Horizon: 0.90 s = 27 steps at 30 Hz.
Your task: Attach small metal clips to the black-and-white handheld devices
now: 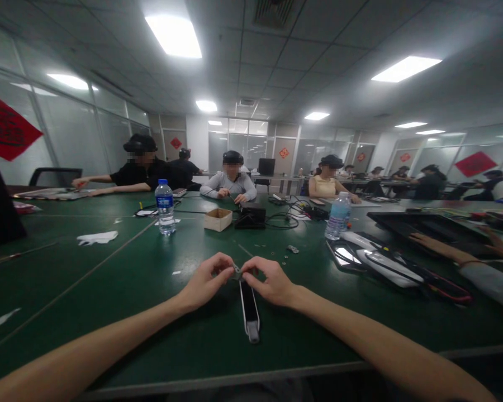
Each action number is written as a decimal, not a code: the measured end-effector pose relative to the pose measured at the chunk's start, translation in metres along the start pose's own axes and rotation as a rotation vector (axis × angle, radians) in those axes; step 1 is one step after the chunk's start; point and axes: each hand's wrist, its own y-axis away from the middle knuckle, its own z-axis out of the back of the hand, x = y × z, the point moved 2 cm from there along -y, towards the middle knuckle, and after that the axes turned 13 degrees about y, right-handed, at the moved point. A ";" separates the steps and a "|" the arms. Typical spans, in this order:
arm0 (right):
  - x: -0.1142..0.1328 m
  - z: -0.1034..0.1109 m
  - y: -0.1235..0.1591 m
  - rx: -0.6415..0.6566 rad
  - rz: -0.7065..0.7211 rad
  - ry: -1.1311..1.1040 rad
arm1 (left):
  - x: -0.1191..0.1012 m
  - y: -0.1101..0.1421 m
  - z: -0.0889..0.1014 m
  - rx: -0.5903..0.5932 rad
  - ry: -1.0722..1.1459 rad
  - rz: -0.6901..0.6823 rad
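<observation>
Between my two hands is a small grey metal part (pixel 237 270) with holes in it, just above the far end of a long narrow device (pixel 250 312). That device lies on the green table, black on its face with a pale rim and a grey near end. My left hand (pixel 209 279) pinches the metal part from the left, thumb and index finger together. From the right, my right hand (pixel 270 279) closes thumb and fingers at the part's other side; its fingertips partly cover it. A similar small metal piece (pixel 292 249) rests beyond my right hand.
An open cardboard box (pixel 218 220) and a black box (pixel 250 216) with cables stand ahead. One water bottle (pixel 165 207) is at left, others at right. White cabled devices (pixel 388 268) lie at right, near a co-worker's hands over a black tray (pixel 427 231). Small rings are scattered nearby.
</observation>
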 end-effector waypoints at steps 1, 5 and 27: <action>-0.001 0.002 -0.001 0.002 0.048 0.044 | -0.001 -0.001 0.002 -0.031 -0.012 0.002; -0.013 0.013 -0.004 0.078 0.119 0.256 | -0.001 -0.007 0.008 -0.067 -0.224 0.039; -0.034 0.011 -0.001 0.532 0.011 0.318 | 0.016 -0.008 0.007 0.068 -0.481 0.233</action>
